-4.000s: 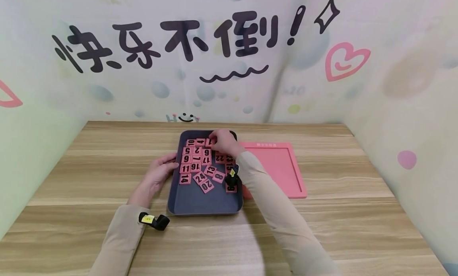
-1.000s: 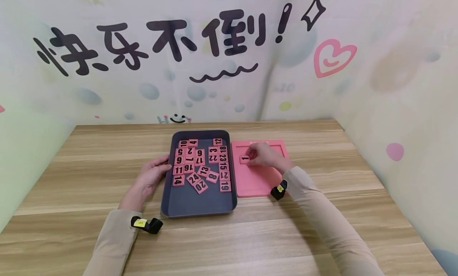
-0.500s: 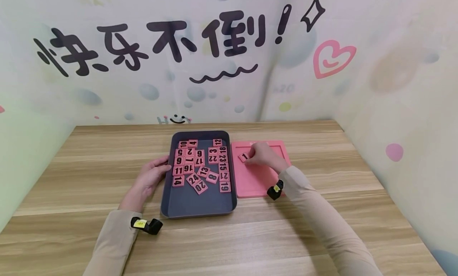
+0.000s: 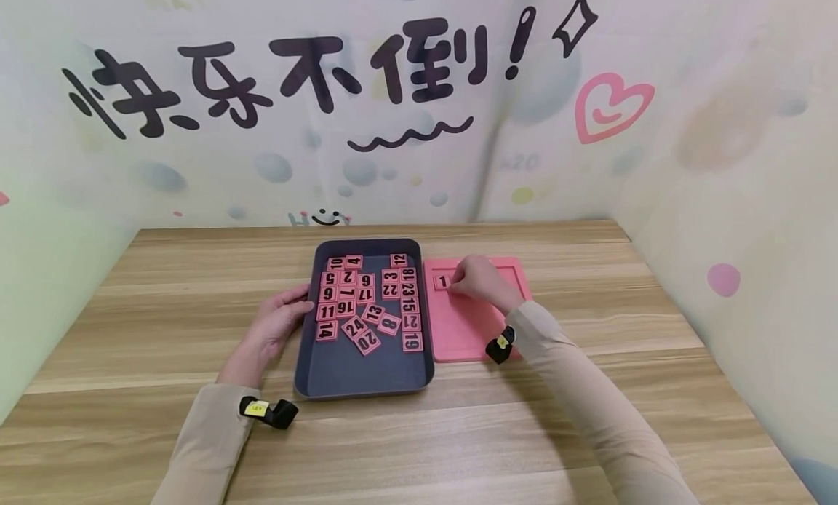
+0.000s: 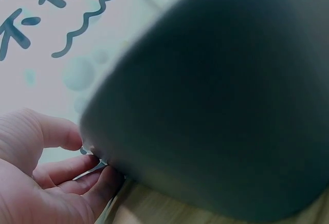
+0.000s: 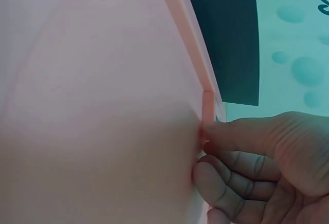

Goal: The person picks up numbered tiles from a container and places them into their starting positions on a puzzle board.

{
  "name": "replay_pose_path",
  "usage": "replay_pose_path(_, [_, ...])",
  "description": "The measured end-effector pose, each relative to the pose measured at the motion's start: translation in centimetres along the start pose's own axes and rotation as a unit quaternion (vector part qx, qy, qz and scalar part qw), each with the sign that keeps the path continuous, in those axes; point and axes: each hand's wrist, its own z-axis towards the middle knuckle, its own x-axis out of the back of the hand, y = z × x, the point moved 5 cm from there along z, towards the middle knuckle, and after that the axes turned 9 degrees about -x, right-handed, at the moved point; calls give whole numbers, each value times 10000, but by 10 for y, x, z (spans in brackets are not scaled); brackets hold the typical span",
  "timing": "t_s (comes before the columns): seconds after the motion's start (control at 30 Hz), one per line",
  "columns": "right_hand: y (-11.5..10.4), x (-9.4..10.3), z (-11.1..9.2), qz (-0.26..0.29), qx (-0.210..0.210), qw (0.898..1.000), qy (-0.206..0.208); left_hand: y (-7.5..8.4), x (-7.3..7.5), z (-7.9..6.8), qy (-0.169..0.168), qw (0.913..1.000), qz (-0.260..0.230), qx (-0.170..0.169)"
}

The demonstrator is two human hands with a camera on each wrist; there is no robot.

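Observation:
A pink number tile [image 4: 442, 281] marked 1 lies upright to the viewer at the upper left inside the pink puzzle frame [image 4: 520, 260]. My right hand [image 4: 483, 281] pinches its right side between thumb and fingers. In the right wrist view, the thumb [image 6: 247, 135] and curled fingertips meet close to the frame's inner edge. My left hand [image 4: 278, 323] grips the left wall of the dark grey tray [image 4: 366, 378], thumb at the rim. The left wrist view has the thumb [image 5: 61, 133] and fingers pinching the tray's edge, its dark side filling much of the picture.
Several pink number tiles [image 4: 346, 294] lie in the tray, grouped along its left side and middle, with a column [image 4: 409, 305] along its right wall. Tray and frame stand side by side on a wooden table [image 4: 419, 454]. A printed curtain [image 4: 262, 170] hangs behind.
My right hand has carried the 1 tile from the tray's top to the frame. There the tile has turned from sideways to upright and shifted slightly up and left. My left hand keeps its grip.

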Motion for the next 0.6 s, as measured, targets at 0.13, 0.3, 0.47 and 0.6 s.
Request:
replay_pose_path(0.13, [0,-1,3,20,-65,10000,34,0,0,-1,15,10000,-19,1])
replay_pose_path(0.3, [4,-2,8,158,-180,9996,119,0,-1,0,38,10000,-24,-15])
replay_pose_path(0.47, [6,-2,10,326,-296,9990,107,0,-1,0,21,10000,-6,-45])
replay_pose_path(0.6, [5,-2,11,354,-242,9990,109,1,-1,0,29,10000,-33,-73])
